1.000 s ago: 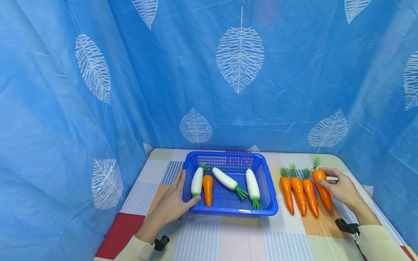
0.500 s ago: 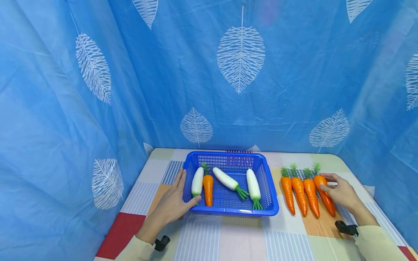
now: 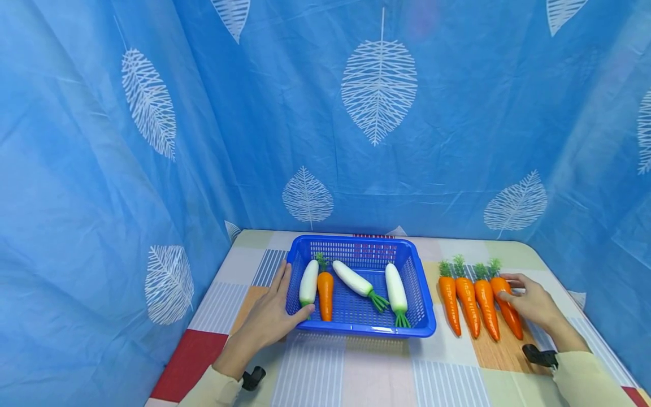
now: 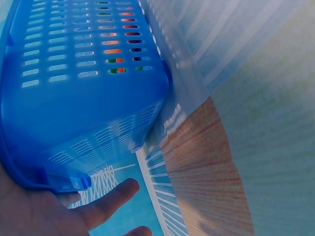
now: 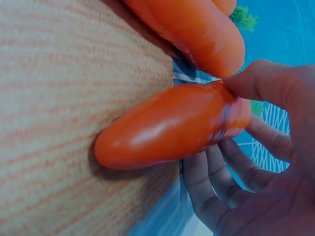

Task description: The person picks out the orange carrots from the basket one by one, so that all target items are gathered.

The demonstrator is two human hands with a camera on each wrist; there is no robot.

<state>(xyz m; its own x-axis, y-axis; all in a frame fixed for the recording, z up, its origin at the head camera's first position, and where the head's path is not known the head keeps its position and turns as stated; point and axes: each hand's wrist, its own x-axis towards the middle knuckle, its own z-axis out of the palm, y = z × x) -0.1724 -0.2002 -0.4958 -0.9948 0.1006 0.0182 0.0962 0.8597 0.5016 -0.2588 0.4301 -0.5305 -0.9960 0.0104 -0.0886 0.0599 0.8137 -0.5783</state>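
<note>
My left hand (image 3: 272,311) rests at the left rim of a blue plastic basket (image 3: 356,328), thumb over the edge and fingers straight along the outside. In the left wrist view, fingers (image 4: 110,204) stretch past the basket's wall (image 4: 83,108). Inside the basket lie a carrot (image 3: 325,297) and three white radishes (image 3: 395,288) with green stems. At the right, my right hand (image 3: 534,302) holds the outermost carrot (image 3: 508,314) near its leafy top. The right wrist view shows thumb and fingers on either side of this carrot (image 5: 172,123), which lies at the tabletop.
Several carrots (image 3: 468,305) lie side by side left of my right hand, green tops pointing away. A patchwork-patterned cloth (image 3: 376,373) covers the table. Blue curtains (image 3: 437,164) with white leaf prints hang behind and at both sides.
The outermost carrot has been drawn slightly toward me, and its top now lines up with its neighbours. My right hand moved with it. The left hand has stayed at the basket.
</note>
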